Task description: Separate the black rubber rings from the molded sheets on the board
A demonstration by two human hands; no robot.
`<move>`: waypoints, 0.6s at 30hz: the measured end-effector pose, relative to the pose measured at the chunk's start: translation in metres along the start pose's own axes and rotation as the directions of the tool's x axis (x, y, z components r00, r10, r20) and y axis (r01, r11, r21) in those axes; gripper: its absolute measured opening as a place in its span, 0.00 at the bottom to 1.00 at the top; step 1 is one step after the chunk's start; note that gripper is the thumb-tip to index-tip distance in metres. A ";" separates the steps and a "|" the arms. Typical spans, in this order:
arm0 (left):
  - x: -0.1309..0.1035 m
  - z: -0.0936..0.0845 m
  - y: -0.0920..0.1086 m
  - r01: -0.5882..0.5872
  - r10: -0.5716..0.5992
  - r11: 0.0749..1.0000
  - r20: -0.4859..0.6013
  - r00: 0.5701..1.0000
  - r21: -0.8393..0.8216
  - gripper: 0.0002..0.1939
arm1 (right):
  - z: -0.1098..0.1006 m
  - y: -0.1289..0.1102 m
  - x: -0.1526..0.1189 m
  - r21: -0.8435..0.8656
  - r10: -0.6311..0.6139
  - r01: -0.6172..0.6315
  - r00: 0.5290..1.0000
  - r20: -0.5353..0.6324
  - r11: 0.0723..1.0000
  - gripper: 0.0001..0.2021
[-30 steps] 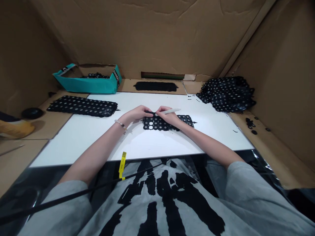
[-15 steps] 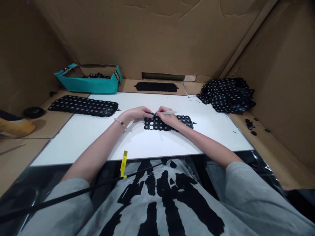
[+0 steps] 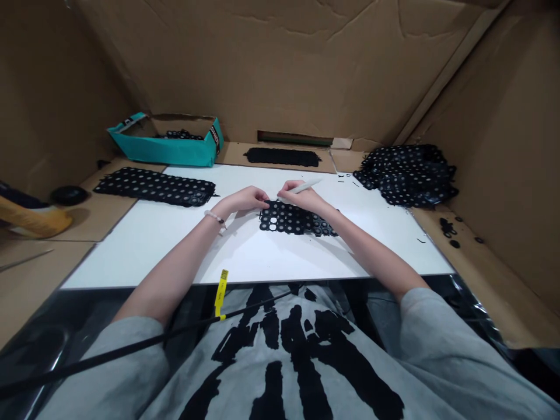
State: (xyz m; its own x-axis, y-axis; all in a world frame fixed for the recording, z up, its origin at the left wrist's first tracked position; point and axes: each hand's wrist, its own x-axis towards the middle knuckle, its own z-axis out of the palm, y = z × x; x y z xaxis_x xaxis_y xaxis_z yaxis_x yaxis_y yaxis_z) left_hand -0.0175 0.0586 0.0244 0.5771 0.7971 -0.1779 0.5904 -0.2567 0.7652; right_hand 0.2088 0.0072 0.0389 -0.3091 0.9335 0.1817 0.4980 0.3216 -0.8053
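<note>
A black sheet of round pieces (image 3: 291,220) lies on the white board (image 3: 245,256) in front of me, with two white openings near its left end. My left hand (image 3: 250,199) is closed at the sheet's top left corner, thumb and fingers pinched on its edge. In my right hand (image 3: 301,196) is a white pen-like tool (image 3: 310,184), its tip pointing down at the sheet's upper edge beside my left fingertips. The right wrist and forearm pass over the sheet's right end.
A teal box (image 3: 170,150) with black pieces stands at the back left, above another dotted sheet (image 3: 157,186). A dark strip (image 3: 282,156) lies at the back. Dotted sheets are piled (image 3: 409,175) at the right. Cardboard walls (image 3: 262,64) rise behind and beside.
The tool in my right hand has tilted more upright and the hand has risen slightly from the sheet. The whole view has shifted a little.
</note>
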 end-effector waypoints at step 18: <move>-0.010 -0.004 0.014 0.116 -0.107 0.989 0.094 0.990 -0.093 0.18 | 0.032 0.015 0.002 0.014 -0.026 0.027 0.997 -0.068 1.000 0.10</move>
State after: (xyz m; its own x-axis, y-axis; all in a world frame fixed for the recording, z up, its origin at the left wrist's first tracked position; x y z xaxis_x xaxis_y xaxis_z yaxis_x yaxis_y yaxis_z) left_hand -0.0175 0.0494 0.0395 0.5611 0.7651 -0.3159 0.5983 -0.1111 0.7935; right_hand 0.1896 0.0091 0.0098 -0.2667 0.9333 0.2405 0.4780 0.3448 -0.8079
